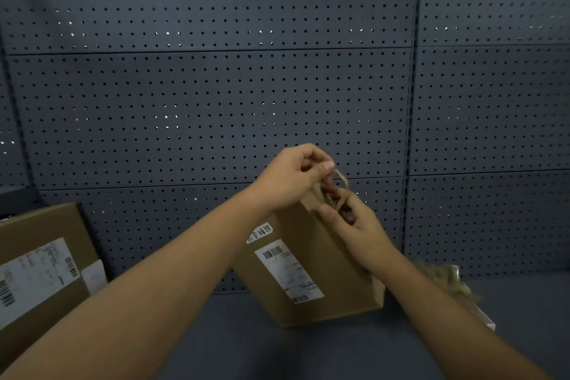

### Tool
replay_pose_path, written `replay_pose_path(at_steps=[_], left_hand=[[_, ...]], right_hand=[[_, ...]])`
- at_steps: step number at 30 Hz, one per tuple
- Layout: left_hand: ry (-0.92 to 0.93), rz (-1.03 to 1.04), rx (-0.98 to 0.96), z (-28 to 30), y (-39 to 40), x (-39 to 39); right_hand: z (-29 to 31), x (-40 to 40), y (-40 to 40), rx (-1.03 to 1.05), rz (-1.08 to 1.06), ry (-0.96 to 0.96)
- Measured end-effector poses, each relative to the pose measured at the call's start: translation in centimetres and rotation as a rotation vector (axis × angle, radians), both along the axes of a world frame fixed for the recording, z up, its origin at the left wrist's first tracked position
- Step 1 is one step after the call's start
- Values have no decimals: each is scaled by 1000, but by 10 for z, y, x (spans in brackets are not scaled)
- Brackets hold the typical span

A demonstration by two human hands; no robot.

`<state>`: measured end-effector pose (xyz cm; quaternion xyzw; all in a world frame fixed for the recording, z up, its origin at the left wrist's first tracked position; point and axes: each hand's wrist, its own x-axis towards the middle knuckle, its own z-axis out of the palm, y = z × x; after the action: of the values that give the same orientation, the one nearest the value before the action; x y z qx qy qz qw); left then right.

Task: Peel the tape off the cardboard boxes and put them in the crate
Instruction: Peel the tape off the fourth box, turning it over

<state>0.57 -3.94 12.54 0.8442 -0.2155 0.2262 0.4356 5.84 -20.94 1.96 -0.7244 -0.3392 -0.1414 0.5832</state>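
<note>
Both forearms reach forward: left hand (291,177) and right hand (359,225) pinch a tape strip (337,187) half-peeled off the tilted cardboard box (303,274) on the table (308,355); second box (40,268) waits untouched; crate unseen.

Grey pegboard wall (216,86) behind grey tabletop (246,348).
</note>
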Motion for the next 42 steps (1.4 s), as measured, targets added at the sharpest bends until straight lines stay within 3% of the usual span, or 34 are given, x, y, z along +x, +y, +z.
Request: replay_pose_path(at_steps=[3,7,11,14,17,21,27,30,33,36,38,42], left_hand=[[-52,182,244,-13,11,5],[-62,261,555,-17,33,3],[59,367,915,-8,67,0],[77,391,1024,-3,86,1],[52,376,932,-7,105,5],[120,251,637,-25,121,13],[98,233,581,-43,122,19],[118,250,590,-45,125,17],[239,316,743,-38,123,13],[439,340,884,-24,110,7],[523,289,835,-24,92,2],[373,345,785,-59,63,8]], right_hand=[[-1,-5,9,256,-39,-27],[4,-6,10,575,-45,145],[10,2,3,624,-48,215],[19,6,-6,619,-108,289],[22,10,-17,425,-202,262],[23,8,-25,3,-305,25],[15,15,-20,-410,-465,-80],[13,15,-16,-412,-488,54],[21,10,-7,-455,-431,197],[24,1,10,-301,-254,323],[20,-6,22,-217,-203,352],[13,-10,31,0,-9,498]])
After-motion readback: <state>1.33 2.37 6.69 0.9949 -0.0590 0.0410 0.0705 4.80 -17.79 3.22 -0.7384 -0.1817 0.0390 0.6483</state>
